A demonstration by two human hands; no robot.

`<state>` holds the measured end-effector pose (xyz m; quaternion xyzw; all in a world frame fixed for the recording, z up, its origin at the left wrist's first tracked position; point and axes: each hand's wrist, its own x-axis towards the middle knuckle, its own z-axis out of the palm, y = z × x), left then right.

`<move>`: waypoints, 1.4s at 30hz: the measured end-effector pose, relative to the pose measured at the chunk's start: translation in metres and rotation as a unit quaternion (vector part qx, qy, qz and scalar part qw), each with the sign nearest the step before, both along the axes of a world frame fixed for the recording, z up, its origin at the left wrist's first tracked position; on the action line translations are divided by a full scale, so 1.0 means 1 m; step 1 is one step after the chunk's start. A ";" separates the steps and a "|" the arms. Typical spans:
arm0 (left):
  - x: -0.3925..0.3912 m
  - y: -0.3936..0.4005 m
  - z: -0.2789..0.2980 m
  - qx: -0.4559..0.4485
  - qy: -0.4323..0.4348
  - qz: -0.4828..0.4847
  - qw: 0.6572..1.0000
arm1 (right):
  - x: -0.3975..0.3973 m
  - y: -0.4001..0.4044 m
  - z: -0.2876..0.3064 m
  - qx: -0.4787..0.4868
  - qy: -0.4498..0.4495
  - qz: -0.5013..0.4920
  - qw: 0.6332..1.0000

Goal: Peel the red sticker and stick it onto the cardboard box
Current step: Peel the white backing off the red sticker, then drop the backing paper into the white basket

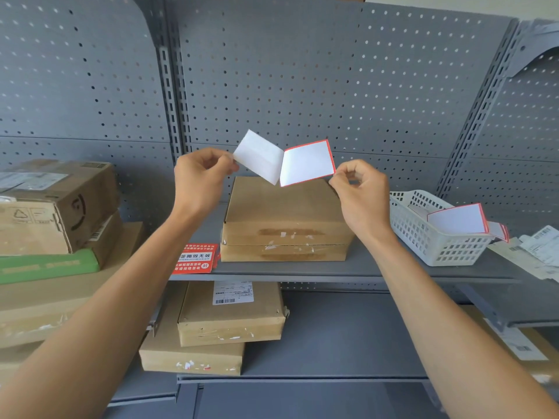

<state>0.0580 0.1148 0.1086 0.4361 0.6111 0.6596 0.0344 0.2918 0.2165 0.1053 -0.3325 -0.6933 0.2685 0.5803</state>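
A flat brown cardboard box point(284, 213) lies on the middle grey shelf, its front showing torn tape marks. Above it, in the air, my left hand point(201, 176) pinches the corner of a white backing sheet point(258, 157). My right hand point(363, 192) pinches the lower right corner of the red sticker point(307, 163), which shows its white back and a thin red edge. The two sheets are spread apart like an open book and still meet along a middle seam. A small stack of red stickers with white print point(195, 258) lies on the shelf left of the box.
A white plastic basket point(435, 240) holding red-edged sheets stands at the right, with paper labels beside it. Brown boxes and a green box point(48, 264) are stacked at the left. More flat boxes point(230, 316) lie on the lower shelf. Grey pegboard backs the shelves.
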 end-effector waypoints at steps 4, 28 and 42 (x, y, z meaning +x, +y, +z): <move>-0.005 0.000 -0.001 -0.003 -0.010 0.020 1.000 | 0.006 0.004 0.001 -0.002 -0.002 -0.013 1.000; 0.070 0.043 0.010 0.016 0.047 -0.049 0.998 | 0.112 0.039 0.008 -0.006 -0.023 -0.124 0.992; 0.163 0.101 0.001 0.017 0.046 -0.165 0.985 | 0.208 0.052 -0.008 -0.065 -0.081 -0.230 0.967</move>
